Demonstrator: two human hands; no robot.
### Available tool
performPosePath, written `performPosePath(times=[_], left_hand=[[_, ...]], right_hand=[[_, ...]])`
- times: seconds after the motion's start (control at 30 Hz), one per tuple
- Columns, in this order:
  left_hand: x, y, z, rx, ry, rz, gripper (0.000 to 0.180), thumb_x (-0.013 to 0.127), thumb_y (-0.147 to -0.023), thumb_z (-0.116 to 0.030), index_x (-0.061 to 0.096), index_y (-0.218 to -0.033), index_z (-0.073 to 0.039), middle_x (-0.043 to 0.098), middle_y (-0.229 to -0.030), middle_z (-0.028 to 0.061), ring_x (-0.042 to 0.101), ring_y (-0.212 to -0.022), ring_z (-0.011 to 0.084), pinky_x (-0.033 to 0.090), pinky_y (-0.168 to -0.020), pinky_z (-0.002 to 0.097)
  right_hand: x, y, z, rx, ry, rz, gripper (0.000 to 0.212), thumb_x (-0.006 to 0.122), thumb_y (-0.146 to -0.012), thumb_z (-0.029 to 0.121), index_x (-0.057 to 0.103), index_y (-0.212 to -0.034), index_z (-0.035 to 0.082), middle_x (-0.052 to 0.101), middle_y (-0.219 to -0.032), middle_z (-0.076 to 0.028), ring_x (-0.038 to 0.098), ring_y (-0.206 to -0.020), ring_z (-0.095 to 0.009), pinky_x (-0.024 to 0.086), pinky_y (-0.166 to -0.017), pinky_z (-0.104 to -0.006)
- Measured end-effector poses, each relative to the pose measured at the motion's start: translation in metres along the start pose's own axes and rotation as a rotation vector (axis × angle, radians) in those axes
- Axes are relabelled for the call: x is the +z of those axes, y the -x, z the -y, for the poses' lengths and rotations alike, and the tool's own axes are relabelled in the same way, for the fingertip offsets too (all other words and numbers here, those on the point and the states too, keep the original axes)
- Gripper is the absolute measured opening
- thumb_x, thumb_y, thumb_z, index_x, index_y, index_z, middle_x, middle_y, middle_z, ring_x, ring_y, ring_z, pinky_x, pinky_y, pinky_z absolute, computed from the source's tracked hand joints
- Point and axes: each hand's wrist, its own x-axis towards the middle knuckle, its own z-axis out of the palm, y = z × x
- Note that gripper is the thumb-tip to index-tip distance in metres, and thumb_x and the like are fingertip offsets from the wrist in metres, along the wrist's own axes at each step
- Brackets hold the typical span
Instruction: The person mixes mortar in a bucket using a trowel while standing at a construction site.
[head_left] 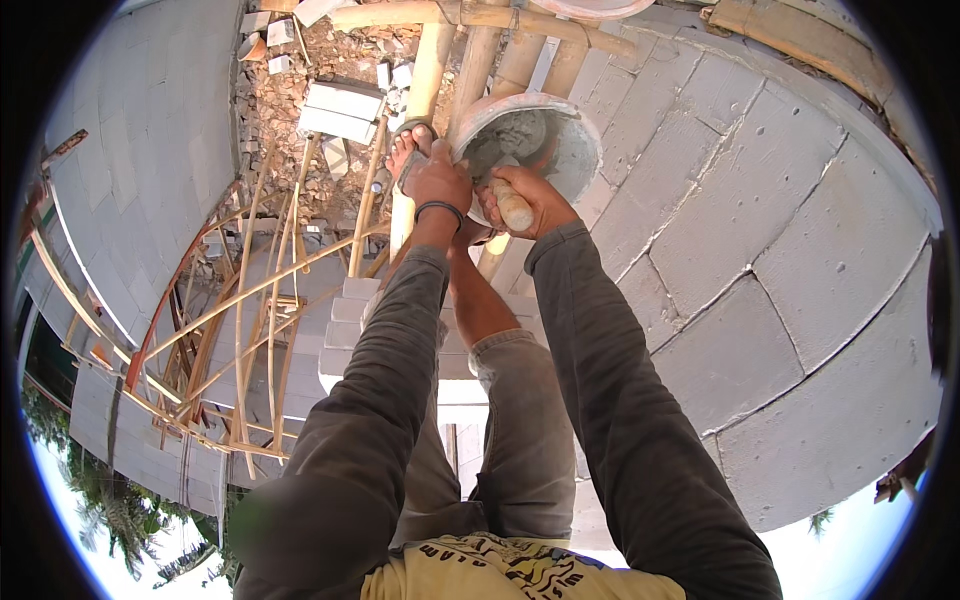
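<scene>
A bucket (583,150) coated in dried grey mortar stands tilted between my hands and the block wall. Wet grey mortar (512,132) lies inside it. My right hand (540,200) is closed around the wooden handle (514,208) of a trowel, whose blade (506,162) reaches into the bucket. At the bucket's left rim, my left hand (440,187) grips the edge, its fingers partly hidden. Just beyond that hand, my sandalled foot (408,143) rests on a bamboo pole.
Bamboo poles (432,70) form the footing high above rubble ground (345,60). A wall of large grey blocks (745,200) rises close on the right. Bamboo scaffolding (250,330) and another block wall (140,140) stand at left. Pale blocks (340,112) lie below.
</scene>
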Motion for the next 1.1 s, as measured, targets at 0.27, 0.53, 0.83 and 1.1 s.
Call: performPosePath(times=[0.27, 0.53, 0.83, 1.1], left_hand=[[0.02, -0.01, -0.006, 0.29, -0.268, -0.335, 0.033, 0.059, -0.082, -0.026, 0.048, -0.108, -0.01, 0.062, -0.095, 0.0253, 0.056, -0.099, 0.0426, 0.037, -0.091, 0.0484], [-0.007, -0.007, 0.0, 0.044, 0.076, -0.029, 0.031, 0.06, -0.08, -0.02, 0.052, -0.106, -0.006, 0.06, -0.1, 0.0255, 0.054, -0.1, 0.0431, 0.038, -0.09, 0.0486], [-0.011, -0.007, -0.002, 0.141, 0.034, 0.008, 0.03, 0.059, -0.081, -0.018, 0.051, -0.106, -0.003, 0.061, -0.098, 0.0239, 0.059, -0.092, 0.0407, 0.045, -0.076, 0.0465], [0.008, -0.002, -0.029, 0.164, 0.038, -0.027, 0.029, 0.059, -0.082, -0.018, 0.051, -0.106, -0.004, 0.062, -0.095, 0.0249, 0.059, -0.091, 0.0409, 0.046, -0.077, 0.0467]], right_hand=[[-0.068, 0.002, 0.009, -0.714, 1.62, -0.638, 0.028, 0.053, -0.085, 0.023, 0.059, -0.088, -0.004, 0.058, -0.075, -0.017, 0.06, -0.067, -0.027, 0.049, -0.06, -0.0376], [-0.046, 0.023, -0.001, -0.885, 2.004, -0.6, 0.022, 0.056, -0.074, 0.015, 0.062, -0.088, -0.001, 0.062, -0.071, -0.018, 0.063, -0.076, -0.035, 0.05, -0.067, -0.0432], [-0.034, 0.008, -0.03, -0.498, 2.183, -0.28, 0.021, 0.05, -0.077, 0.012, 0.067, -0.081, -0.001, 0.063, -0.091, -0.023, 0.062, -0.091, -0.033, 0.048, -0.081, -0.0421], [-0.085, -0.002, -0.007, -0.682, 1.95, -0.722, 0.024, 0.051, -0.078, 0.015, 0.065, -0.089, -0.001, 0.063, -0.092, -0.022, 0.06, -0.091, -0.032, 0.048, -0.083, -0.0402]])
